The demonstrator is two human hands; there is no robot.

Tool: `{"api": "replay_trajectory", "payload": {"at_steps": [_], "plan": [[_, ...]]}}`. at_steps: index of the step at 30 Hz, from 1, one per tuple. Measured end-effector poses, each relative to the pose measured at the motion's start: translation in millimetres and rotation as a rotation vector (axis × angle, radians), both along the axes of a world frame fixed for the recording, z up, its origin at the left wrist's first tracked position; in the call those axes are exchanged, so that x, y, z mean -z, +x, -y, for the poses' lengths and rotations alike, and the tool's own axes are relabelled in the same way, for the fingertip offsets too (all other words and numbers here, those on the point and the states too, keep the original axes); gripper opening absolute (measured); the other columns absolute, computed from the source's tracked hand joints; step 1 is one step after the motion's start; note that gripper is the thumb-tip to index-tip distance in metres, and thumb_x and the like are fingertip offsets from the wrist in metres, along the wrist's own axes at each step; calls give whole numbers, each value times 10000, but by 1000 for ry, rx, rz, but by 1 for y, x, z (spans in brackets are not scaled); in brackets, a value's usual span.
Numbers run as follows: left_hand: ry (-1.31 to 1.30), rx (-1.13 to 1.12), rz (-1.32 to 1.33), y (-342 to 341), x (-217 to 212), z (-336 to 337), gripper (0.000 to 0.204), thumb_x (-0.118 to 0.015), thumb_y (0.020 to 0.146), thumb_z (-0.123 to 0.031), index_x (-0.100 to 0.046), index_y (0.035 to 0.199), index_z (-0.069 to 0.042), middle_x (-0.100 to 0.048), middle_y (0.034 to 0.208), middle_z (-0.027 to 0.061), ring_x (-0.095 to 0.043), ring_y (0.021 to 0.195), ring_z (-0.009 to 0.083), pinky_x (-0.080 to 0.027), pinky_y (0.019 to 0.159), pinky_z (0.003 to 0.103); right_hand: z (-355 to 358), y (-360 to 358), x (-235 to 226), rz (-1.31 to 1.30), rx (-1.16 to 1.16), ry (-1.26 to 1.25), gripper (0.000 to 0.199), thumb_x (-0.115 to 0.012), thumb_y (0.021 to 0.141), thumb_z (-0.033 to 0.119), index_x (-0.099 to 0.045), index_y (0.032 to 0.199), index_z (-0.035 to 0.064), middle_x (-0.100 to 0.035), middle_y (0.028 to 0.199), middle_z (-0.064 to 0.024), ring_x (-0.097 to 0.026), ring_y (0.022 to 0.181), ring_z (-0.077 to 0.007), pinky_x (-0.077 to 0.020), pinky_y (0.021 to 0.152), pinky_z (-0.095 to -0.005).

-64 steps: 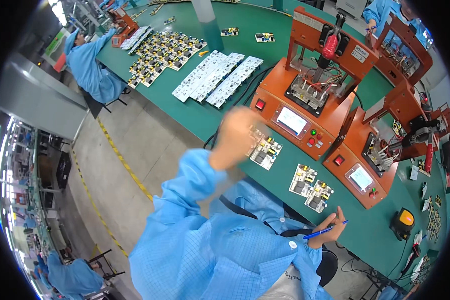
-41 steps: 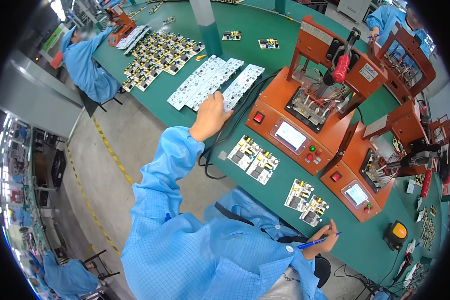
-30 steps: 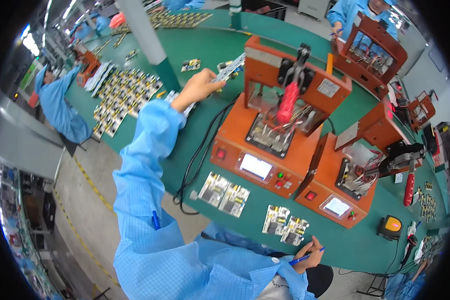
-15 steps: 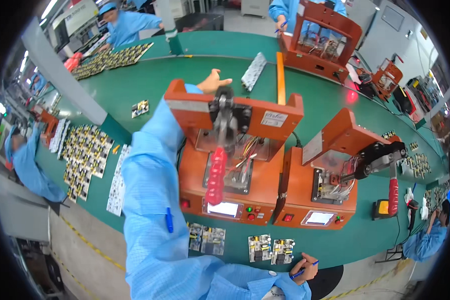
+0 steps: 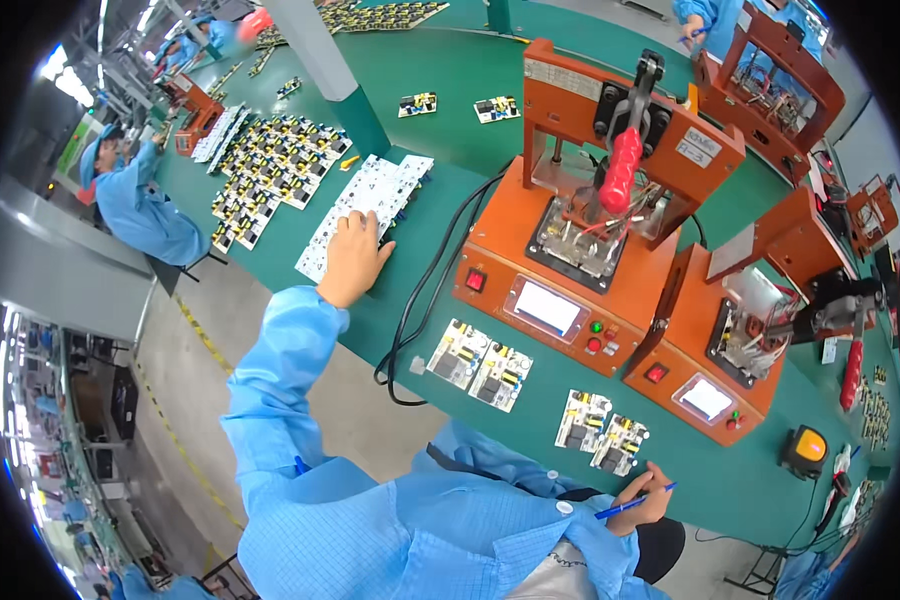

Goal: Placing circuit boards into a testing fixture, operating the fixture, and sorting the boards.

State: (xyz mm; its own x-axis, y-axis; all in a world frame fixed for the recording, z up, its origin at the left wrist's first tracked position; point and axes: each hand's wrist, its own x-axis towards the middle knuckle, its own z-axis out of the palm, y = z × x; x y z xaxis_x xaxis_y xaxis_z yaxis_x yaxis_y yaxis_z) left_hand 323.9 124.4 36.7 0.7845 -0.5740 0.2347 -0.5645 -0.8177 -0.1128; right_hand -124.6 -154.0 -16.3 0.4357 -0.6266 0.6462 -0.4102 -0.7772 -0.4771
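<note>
Left of the larger orange machine [image 5: 582, 243], the left hand [image 5: 354, 258] partly hides a white panel [image 5: 370, 188]; on the machine, a screen [image 5: 547, 308] is illegible; behind, the top edge crops a co-worker [image 5: 692, 10].

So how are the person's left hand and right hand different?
The left hand is palm-down at the white boards, but the right hand holds a blue pen. The left hand's thumb sticks out sideways, while the right hand is curled. The left hand reaches away from the body; the right hand is close to it. Both are bare, with blue sleeves.
</note>
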Motion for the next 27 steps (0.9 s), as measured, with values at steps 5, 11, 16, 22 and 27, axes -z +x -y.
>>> {"api": "replay_trajectory", "payload": {"at_steps": [5,11,16,22,27], "plan": [[-142,107,65,-10,5,1,532,-689,782,-153,-497,1243,31,-519,1127,198,-509,1012,375,-464,845,434,3,1,-3,39,-38,-50,186,-552,782,-117,-460,667,-3,-666,845,-149,-560,603,-303,-422,540,-372],[-396,167,-307,18,-21,41,550,-728,768,-205,-526,1251,-39,-615,1005,196,-603,881,338,-482,795,404,3,0,-8,0,72,-8,220,-554,810,-98,-439,643,-11,-659,813,-195,-588,633,-296,-449,570,-363],[-503,204,-351,116,-57,151,577,-774,688,-310,-589,1152,-21,-674,984,182,-656,884,313,-506,776,401,3,1,-6,-2,61,-70,224,-539,754,-116,-421,622,22,-663,806,-163,-603,638,-331,-461,569,-382],[-763,256,-901,217,-10,394,630,-857,627,-325,-588,1086,13,-668,877,102,-647,766,172,-536,646,337,0,-9,-12,-109,95,-99,185,-527,751,-92,-430,649,28,-655,789,-154,-603,624,-315,-460,560,-382],[-1104,355,-998,231,43,472,837,-831,684,-327,-415,1274,96,-550,1197,246,-564,1110,273,-447,960,357,-2,-5,-9,-69,93,-95,156,-528,739,-77,-448,652,25,-655,766,-139,-599,596,-286,-443,525,-351]]}}
